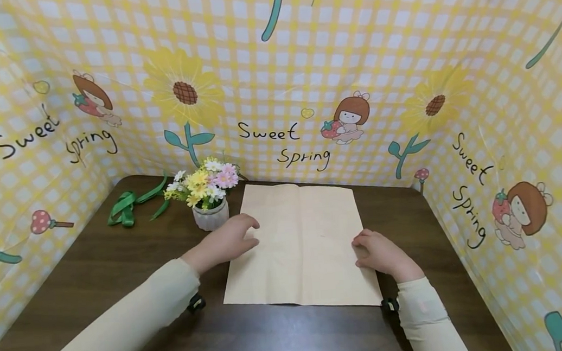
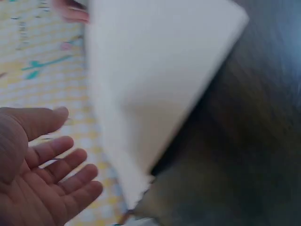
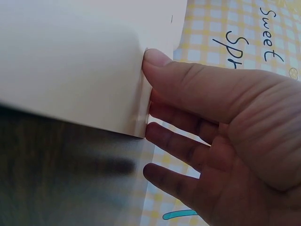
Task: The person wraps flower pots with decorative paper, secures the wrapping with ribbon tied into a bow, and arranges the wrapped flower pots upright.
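Note:
A large cream sheet of paper (image 1: 315, 249) lies on the dark wooden table (image 1: 253, 340), with a crease running down its middle. My left hand (image 1: 232, 241) hovers at the sheet's left edge, thumb and fingers spread apart. In the left wrist view the left palm (image 2: 35, 193) holds nothing, and a gap separates the fingers from the paper. At the opposite edge, my right hand (image 1: 381, 253) pinches the paper. The right wrist view has the right thumb (image 3: 162, 63) on the paper's edge, the index finger partly hidden behind it.
A small pale pot (image 1: 211, 215) of artificial flowers (image 1: 203, 183) stands close to the sheet's upper left. Farther left lies a loose green ribbon (image 1: 125, 208). A yellow checked cloth (image 1: 265, 89) with printed flowers surrounds the table at the back and sides.

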Tool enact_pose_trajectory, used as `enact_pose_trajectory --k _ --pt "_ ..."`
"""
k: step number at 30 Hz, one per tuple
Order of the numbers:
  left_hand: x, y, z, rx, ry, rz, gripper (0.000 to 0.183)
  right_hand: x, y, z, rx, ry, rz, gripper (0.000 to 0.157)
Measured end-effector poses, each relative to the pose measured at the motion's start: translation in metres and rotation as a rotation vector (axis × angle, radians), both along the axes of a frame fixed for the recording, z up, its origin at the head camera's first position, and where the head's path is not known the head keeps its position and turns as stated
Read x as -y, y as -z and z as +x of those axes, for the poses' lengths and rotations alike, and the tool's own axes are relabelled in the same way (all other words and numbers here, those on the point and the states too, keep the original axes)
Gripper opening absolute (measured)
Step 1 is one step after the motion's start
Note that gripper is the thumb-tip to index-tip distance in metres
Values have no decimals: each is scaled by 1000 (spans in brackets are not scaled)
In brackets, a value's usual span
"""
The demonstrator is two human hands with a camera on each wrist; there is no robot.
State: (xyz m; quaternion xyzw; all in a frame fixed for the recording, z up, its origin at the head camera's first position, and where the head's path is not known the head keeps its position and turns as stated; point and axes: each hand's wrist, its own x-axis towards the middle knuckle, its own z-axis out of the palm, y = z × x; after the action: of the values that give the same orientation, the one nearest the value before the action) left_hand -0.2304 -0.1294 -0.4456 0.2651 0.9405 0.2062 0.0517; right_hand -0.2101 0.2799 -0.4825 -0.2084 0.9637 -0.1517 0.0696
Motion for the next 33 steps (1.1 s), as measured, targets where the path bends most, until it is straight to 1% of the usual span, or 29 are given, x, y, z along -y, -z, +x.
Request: enact_pose_trajectory --k 2,4,6,8,10,13,19,24,27,33 --pt "-6 12 -10 -17 30 -58 41 0 -1 0 6 5 -7 45" --pt "-10 23 -16 -19 44 -127 45 0 0 1 12 14 -5 45" --pt "-11 31 -19 -9 38 -188 49 1 1 1 15 15 0 45" --pt "-11 35 -18 11 17 -228 53 1 0 1 8 7 11 45" --pt "-12 36 -17 25 -5 -251 56 1 0 1 4 8 13 44" --pt "-13 34 -15 33 -31 -256 59 0 -2 0 -1 18 16 44" --pt "-15 29 -13 58 -56 -265 65 -1 -1 0 9 27 8 45" --pt "-11 27 -11 83 -58 -252 67 2 1 -1 14 27 1 46" --pt "-6 28 -12 94 -56 -249 67 4 3 -2 5 18 6 48" --pt "1 33 -16 71 -50 -259 66 10 2 -4 -4 8 30 49"
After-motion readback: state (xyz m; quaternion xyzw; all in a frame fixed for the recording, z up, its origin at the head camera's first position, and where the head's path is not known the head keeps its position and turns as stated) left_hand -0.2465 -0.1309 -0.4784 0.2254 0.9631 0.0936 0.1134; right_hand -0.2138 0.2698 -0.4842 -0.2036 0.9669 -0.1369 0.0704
